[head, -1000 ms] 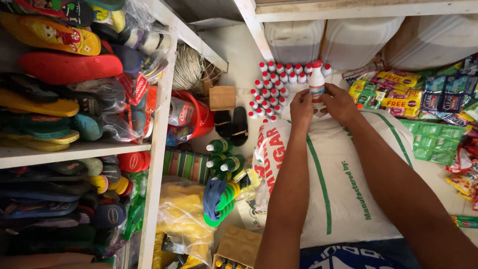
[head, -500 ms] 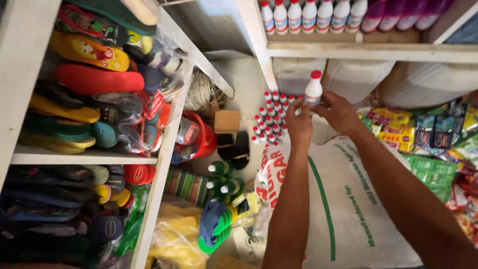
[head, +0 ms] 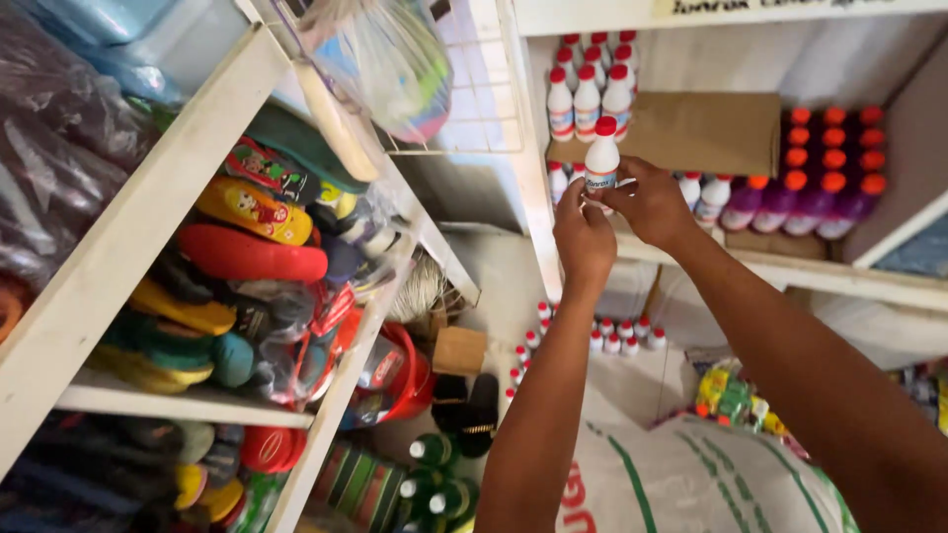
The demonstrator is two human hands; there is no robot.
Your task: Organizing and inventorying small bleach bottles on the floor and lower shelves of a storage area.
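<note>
A small white bottle with a red cap (head: 600, 156) is held up in front of a shelf. My left hand (head: 583, 232) grips its lower left side and my right hand (head: 652, 202) grips its lower right side. Behind it, several matching white bottles (head: 587, 94) stand on a brown cardboard box (head: 706, 133). More of them (head: 703, 192) line the white shelf (head: 790, 266) below, next to purple bottles with orange caps (head: 825, 173).
Far below, more red-capped bottles (head: 592, 336) stand on the floor beside a big white sack (head: 691, 479). To the left, a white rack (head: 148, 212) holds colourful sandals (head: 252, 237). Green bottles (head: 434, 474) and a red bucket (head: 400, 370) sit low down.
Both hands have lifted the bottle from the floor group up to shelf height. The view tilted upward, bringing the stocked shelf into sight.
</note>
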